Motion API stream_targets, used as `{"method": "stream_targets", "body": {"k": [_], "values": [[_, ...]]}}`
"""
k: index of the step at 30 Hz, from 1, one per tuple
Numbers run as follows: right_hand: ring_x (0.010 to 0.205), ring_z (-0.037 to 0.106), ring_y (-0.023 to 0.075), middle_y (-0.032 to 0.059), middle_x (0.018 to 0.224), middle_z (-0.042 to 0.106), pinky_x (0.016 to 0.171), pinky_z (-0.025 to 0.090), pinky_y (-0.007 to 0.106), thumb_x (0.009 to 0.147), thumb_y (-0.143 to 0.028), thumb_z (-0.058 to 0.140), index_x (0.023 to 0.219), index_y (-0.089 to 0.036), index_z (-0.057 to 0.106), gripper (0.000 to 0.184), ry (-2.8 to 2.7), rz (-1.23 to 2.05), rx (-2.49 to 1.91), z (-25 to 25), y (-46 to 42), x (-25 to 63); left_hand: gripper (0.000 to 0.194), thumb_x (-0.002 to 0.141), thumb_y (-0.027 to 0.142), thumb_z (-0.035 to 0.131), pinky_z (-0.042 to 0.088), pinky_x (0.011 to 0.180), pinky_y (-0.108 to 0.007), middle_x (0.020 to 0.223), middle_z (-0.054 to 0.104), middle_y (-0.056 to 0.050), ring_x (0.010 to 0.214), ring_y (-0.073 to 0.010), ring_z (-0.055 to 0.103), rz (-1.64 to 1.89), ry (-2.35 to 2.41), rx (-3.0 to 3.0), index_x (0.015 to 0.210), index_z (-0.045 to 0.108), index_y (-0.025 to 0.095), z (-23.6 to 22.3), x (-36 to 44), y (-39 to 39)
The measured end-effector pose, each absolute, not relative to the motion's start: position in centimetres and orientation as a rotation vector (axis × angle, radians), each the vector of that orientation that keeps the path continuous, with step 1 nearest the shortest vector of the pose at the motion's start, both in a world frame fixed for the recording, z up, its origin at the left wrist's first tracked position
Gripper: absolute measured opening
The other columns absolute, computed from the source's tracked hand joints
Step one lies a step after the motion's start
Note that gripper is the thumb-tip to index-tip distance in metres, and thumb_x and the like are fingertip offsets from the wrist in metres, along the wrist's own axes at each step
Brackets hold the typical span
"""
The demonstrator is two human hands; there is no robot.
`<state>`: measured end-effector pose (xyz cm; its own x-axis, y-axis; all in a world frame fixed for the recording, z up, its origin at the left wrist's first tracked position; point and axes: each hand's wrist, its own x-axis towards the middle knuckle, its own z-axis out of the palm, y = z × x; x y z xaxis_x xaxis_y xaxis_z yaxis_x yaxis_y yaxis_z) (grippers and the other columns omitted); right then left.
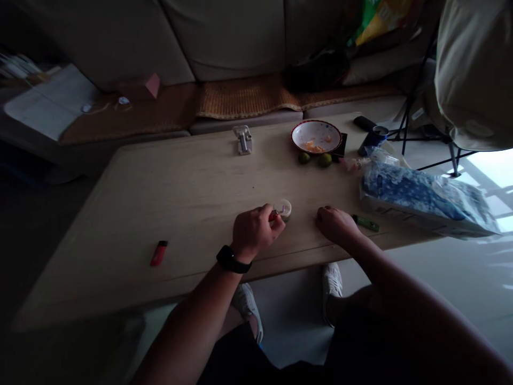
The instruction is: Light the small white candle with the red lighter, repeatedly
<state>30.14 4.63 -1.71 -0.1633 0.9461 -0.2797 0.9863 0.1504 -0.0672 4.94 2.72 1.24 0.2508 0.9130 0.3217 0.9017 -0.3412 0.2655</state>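
Note:
My left hand (253, 231), with a black watch on its wrist, is closed around a red lighter (273, 215). The lighter's metal end points at a small round pale candle (286, 216) on the table, where a small purplish glow shows. Most of the lighter is hidden by my fingers. My right hand (335, 223) rests on the table to the right of the candle, its fingers curled into a fist with nothing visible in them. Beside my right wrist lies a green lighter (365, 223). Another red lighter (159, 253) lies farther left.
On the wooden table (192, 192) stand a white folding stand (242, 140), a red-rimmed plate (298, 143) with peel, two green fruits (324, 160), and a dark blue can (372, 140). A blue plastic-wrapped package (425, 195) lies at the right. A sofa (236, 43) runs behind.

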Motion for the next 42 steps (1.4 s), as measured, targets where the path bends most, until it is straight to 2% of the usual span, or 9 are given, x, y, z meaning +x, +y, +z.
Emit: {"method": "stream_targets", "body": {"k": [7,15,24,30,42], "values": [[0.100,0.069,0.0247,0.0163,0.114,0.071,0.078,0.046,0.030,0.103,-0.032,0.039,0.112,-0.015,0.069,0.035,2.235,-0.333,1.908,-1.54,4.50,29.98,0.018,0.087,0.032,0.053,0.035,0.056,-0.030,0.072,0.071,-0.005,0.060,-0.0185,0.061,0.580,1.835,2.507,0.082,0.064,0.019,1.54,5.48,3.12],[0.101,0.069,0.0253,0.0169,0.114,0.071,0.081,0.046,0.030,0.102,-0.032,0.041,0.113,-0.015,0.068,0.033,2.234,-0.360,1.917,-1.74,4.46,30.04,0.020,0.089,0.034,0.052,0.037,0.056,-0.031,0.074,0.072,-0.005,0.061,-0.0189,0.062,0.578,1.855,2.485,0.084,0.063,0.019,1.72,5.50,3.31],[0.099,0.070,0.0256,0.0158,0.111,0.072,0.077,0.046,0.030,0.104,-0.035,0.039,0.109,-0.015,0.067,0.035,2.247,-0.334,1.912,-1.72,4.42,30.02,0.023,0.090,0.036,0.050,0.034,0.056,-0.032,0.071,0.070,-0.005,0.061,-0.0191,0.061,0.578,1.863,2.531,0.081,0.062,0.019,1.85,5.61,3.69],[0.102,0.069,0.0254,0.0172,0.114,0.071,0.082,0.046,0.031,0.104,-0.034,0.039,0.114,-0.015,0.067,0.035,2.221,-0.375,1.922,-1.65,4.42,29.95,0.023,0.090,0.037,0.050,0.034,0.056,-0.031,0.070,0.070,-0.006,0.059,-0.0188,0.060,0.522,1.856,2.533,0.080,0.062,0.020,1.96,5.83,3.77],[0.100,0.069,0.0255,0.0162,0.113,0.071,0.078,0.046,0.030,0.104,-0.034,0.041,0.112,-0.015,0.067,0.034,2.226,-0.357,1.920,-1.49,4.33,29.95,0.023,0.089,0.038,0.051,0.034,0.054,-0.032,0.068,0.069,-0.005,0.058,-0.0187,0.058,0.537,1.861,2.539,0.079,0.062,0.020,2.18,5.71,3.71]]}}
